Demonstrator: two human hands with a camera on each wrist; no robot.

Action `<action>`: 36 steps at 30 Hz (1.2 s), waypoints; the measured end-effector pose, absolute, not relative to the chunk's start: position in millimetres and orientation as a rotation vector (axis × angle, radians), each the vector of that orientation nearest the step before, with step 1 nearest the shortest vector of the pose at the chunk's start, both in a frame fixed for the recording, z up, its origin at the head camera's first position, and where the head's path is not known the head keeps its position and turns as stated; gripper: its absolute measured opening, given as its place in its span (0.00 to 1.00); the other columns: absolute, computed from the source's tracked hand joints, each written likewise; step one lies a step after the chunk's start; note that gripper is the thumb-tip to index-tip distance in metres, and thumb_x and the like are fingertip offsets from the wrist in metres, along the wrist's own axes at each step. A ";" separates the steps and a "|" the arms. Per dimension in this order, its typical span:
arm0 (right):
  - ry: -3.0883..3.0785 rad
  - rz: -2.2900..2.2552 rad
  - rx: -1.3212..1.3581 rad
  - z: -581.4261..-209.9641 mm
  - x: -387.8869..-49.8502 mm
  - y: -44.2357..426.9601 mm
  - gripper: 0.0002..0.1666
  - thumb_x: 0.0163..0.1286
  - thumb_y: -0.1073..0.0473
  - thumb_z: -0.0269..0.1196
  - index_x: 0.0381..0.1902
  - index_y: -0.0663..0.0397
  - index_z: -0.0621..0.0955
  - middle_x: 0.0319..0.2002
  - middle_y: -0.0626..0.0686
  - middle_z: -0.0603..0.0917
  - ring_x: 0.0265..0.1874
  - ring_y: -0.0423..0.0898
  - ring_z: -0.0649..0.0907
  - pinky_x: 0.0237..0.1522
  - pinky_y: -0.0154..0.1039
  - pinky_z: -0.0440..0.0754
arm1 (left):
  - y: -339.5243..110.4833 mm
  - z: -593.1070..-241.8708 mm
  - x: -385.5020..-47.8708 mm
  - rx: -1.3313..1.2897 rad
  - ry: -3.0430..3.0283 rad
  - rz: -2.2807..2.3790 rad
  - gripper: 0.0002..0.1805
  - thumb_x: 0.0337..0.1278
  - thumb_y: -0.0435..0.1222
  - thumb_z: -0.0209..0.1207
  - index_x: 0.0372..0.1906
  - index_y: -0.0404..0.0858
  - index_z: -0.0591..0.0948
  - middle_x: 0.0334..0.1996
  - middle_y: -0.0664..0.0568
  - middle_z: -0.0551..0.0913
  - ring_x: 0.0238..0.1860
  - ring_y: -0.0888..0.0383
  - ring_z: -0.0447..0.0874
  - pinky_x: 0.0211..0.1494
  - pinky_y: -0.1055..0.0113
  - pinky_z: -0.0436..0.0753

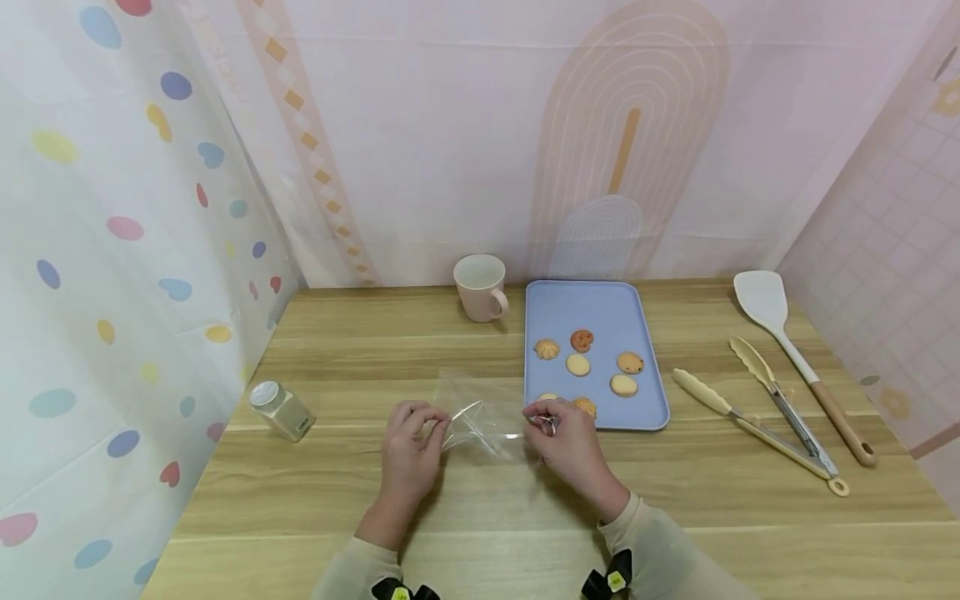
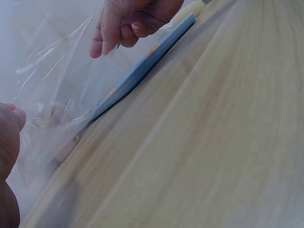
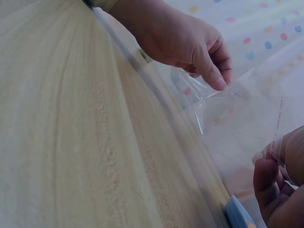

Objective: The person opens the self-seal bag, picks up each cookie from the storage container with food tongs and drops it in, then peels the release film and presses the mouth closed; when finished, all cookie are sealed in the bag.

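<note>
A clear plastic bag is stretched between my two hands just above the table. My left hand pinches its left side between thumb and fingers. On the other side my right hand pinches the bag's right edge, where a strip of red print shows in the right wrist view. Right behind that hand lies a blue tray with several cookies on it. The right hand covers part of the tray's near left corner and partly hides the cookies there.
A pink mug stands at the back by the curtain. To the left, a glass jar with a white lid lies tilted. Tongs and a white spatula with a wooden handle lie right of the tray.
</note>
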State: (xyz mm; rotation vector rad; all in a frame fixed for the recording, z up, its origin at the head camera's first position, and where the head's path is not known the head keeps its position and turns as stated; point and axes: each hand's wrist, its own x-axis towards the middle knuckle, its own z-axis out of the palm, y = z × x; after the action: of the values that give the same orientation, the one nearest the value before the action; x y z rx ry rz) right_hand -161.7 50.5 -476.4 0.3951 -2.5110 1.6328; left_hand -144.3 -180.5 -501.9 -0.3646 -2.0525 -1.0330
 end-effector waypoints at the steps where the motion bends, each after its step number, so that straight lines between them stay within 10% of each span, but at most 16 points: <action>1: -2.508 1.629 0.396 -476.6 -161.7 50.5 0.09 0.53 0.74 0.66 0.34 0.61 0.84 0.27 0.48 0.80 0.20 0.37 0.74 0.17 0.31 0.76 | -180.4 -501.5 -144.7 -0.371 -2.043 -1.031 0.11 0.42 0.20 0.68 0.26 0.37 0.82 0.31 0.50 0.81 0.37 0.53 0.76 0.41 0.70 0.73; 24: -2.498 1.587 0.408 -476.0 -162.8 52.2 0.10 0.52 0.73 0.66 0.33 0.59 0.84 0.26 0.47 0.80 0.26 0.40 0.77 0.26 0.31 0.77 | -186.3 -500.6 -145.1 -0.596 -2.056 -1.036 0.11 0.37 0.27 0.74 0.31 0.37 0.87 0.32 0.53 0.82 0.38 0.53 0.75 0.43 0.71 0.73; 36: -2.473 1.624 0.505 -475.2 -160.4 50.7 0.08 0.56 0.72 0.67 0.35 0.60 0.84 0.27 0.45 0.80 0.23 0.37 0.76 0.23 0.30 0.75 | -172.1 -477.5 -148.0 -0.800 -2.195 -0.880 0.19 0.41 0.31 0.73 0.44 0.40 0.85 0.46 0.48 0.79 0.49 0.48 0.74 0.52 0.56 0.72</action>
State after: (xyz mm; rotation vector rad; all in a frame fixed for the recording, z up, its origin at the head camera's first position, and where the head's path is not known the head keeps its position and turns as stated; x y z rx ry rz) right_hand -160.4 50.7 -475.2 0.5054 -2.4735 1.6237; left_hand -148.0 -172.1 -477.5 -0.8001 -2.1954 -0.8800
